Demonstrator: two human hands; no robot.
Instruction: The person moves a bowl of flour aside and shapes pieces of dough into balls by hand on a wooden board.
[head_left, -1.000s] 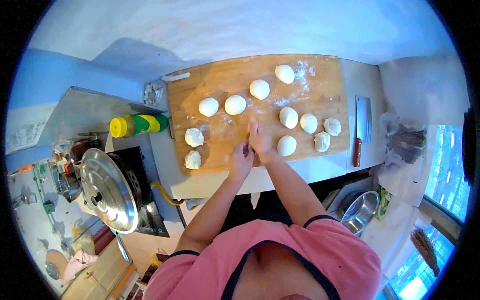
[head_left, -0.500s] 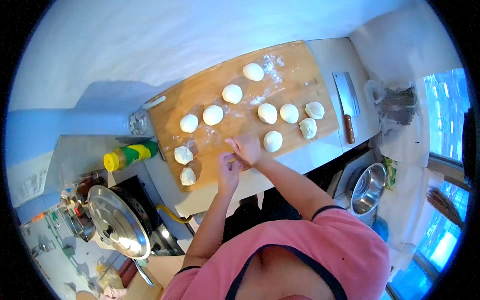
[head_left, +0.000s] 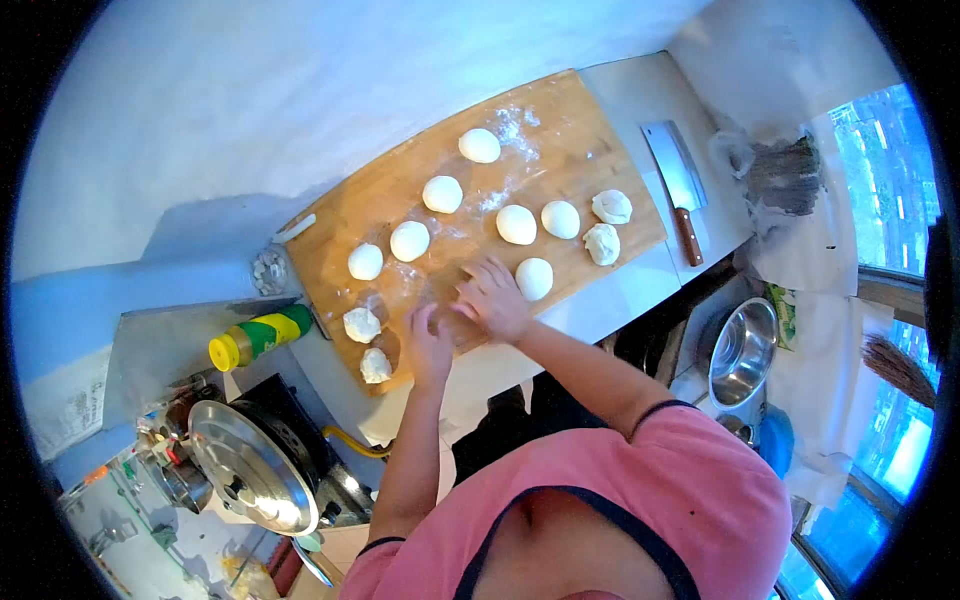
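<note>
Seven dough balls (head_left: 516,225) look smooth, so probably done, across your wooden board (head_left: 560,130); four lumpy pieces (head_left: 362,324) near its ends seem unfinished. Your right hand (head_left: 493,302) has fingers spread apart; whether your curled left hand (head_left: 430,350) grips anything, I cannot tell.

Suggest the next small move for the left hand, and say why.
I'd probably shift the left hand to the closer rough dough lump: it lies just beside that hand and looks uneven, while the dough ball by the right hand looks smooth. The left palm is hidden, so I can't confirm that it's empty.
</note>
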